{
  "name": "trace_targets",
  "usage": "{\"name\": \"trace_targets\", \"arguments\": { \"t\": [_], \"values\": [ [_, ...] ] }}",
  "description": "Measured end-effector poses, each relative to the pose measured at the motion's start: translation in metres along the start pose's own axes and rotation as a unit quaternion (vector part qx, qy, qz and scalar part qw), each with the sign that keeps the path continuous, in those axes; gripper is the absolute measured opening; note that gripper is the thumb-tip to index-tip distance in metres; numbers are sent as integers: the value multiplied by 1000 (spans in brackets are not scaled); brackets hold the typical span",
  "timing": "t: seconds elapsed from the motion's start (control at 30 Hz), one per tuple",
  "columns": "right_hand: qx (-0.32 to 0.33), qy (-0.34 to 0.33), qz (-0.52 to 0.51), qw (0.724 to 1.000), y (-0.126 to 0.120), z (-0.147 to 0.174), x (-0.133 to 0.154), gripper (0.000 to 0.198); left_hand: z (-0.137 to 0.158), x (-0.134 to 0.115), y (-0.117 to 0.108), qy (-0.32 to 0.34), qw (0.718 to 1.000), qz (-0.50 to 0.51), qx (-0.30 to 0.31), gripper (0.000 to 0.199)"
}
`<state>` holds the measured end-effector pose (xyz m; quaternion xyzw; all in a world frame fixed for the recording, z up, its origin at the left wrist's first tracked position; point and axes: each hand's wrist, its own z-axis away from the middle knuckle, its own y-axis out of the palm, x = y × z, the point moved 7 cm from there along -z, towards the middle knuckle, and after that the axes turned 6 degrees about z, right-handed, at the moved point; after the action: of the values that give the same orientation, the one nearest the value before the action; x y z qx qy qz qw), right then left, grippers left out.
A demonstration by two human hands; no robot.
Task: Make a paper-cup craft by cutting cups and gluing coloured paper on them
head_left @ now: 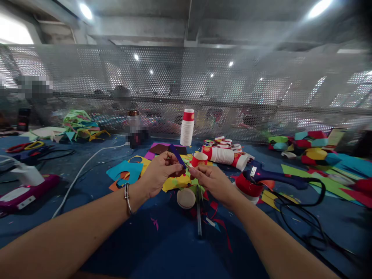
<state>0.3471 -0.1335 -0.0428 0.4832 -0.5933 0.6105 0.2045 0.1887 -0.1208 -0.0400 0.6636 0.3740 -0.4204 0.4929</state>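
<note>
My left hand, fingers closed, pinches a narrow dark blue paper strip that slants up and away. At the strip's lower end, my right hand is closed in a pinch; its fingertips seem to hold that end, though the contact is small and partly hidden. Below the hands lies a round pale paper piece or cup bottom. A narrow clear stick points toward me beside it. Just beyond the hands stands a red and white paper cup. Yellow paper lies under the fingers.
A blue glue gun with a lit red light rests at a red cup, its black cord looping right. Stacked cups stand behind; others lie sideways. A white cable and purple power strip lie left.
</note>
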Motion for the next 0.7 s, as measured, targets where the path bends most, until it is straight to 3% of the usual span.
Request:
{"name": "trace_targets", "arguments": {
  "t": [0.7],
  "values": [
    [-9,-15,16,1000,-3,-1,4,50,3,-3,7,13,999,22,22,42]
  ]
}}
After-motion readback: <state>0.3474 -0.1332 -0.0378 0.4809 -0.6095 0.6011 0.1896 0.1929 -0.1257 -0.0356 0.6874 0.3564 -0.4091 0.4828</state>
